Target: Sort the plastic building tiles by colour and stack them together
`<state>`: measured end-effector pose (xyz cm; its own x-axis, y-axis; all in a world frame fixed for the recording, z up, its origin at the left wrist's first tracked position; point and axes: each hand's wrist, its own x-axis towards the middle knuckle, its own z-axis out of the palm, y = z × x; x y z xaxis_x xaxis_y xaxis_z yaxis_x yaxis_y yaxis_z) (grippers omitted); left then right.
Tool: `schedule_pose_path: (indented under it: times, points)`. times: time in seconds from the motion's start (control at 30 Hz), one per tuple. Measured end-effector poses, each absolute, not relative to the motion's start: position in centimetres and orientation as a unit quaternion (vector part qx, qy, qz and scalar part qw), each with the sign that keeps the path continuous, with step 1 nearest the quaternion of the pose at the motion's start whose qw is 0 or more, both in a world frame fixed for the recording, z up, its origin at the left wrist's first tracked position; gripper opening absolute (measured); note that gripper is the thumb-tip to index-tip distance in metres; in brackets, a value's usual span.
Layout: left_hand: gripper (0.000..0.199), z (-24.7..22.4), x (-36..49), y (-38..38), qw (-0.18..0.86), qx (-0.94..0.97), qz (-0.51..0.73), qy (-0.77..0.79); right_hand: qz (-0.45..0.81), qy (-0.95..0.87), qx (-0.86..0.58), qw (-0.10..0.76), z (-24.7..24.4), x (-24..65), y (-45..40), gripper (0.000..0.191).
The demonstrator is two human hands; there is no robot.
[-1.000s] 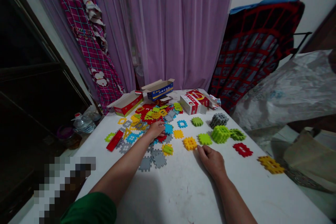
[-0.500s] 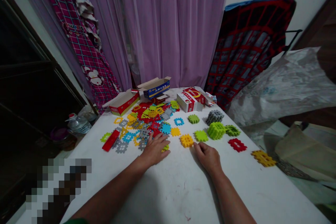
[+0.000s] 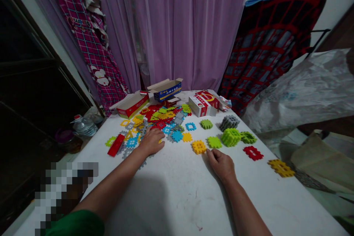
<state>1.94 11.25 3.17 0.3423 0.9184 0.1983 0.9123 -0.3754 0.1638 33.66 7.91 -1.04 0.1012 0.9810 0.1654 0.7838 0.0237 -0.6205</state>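
Observation:
My left hand lies over the near side of a loose pile of interlocking plastic tiles in red, grey, blue, yellow and green. Its fingers are apart and reach in among the tiles; a small yellow bit shows by the thumb, and the fingertips are partly hidden. On the table to the right rests my right hand, fingers curled in, with nothing visible inside. Its fingertips come close to the corner of a yellow tile stack; whether they touch I cannot tell. A flat green tile lies just beyond.
Stacks of green tiles and grey tiles stand at right, with red tiles and yellow tiles nearer the edge. Behind the pile are a red box, a blue box and a red-white box.
My left hand has slid left and slightly away across the pile, uncovering blue and grey tiles. My right hand keeps its place by the yellow stack. The view has shifted a little.

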Motion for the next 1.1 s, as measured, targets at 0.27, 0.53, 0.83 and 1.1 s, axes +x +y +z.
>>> schedule_pose_path:
  times: [0.27,0.53,0.83,1.1]
  points:
    - [0.057,4.6,6.1,13.7,0.064,0.868,0.081,0.486,0.162,-0.653,-0.677,0.3,-1.5,33.7,8.0,0.049]
    - [0.062,5.4,7.1,16.1,0.079,0.907,0.02,0.413,0.158,-0.657,-0.676,0.294,-1.3,33.6,7.9,0.048]
    - [0.051,5.9,7.8,16.8,0.037,0.907,-0.041,0.417,0.165,-0.652,-0.679,0.296,-1.0,33.5,8.0,0.047]
    - [0.049,6.7,8.4,17.4,0.046,0.898,-0.057,0.433,0.16,-0.653,-0.675,0.303,-1.1,33.5,8.0,0.047]
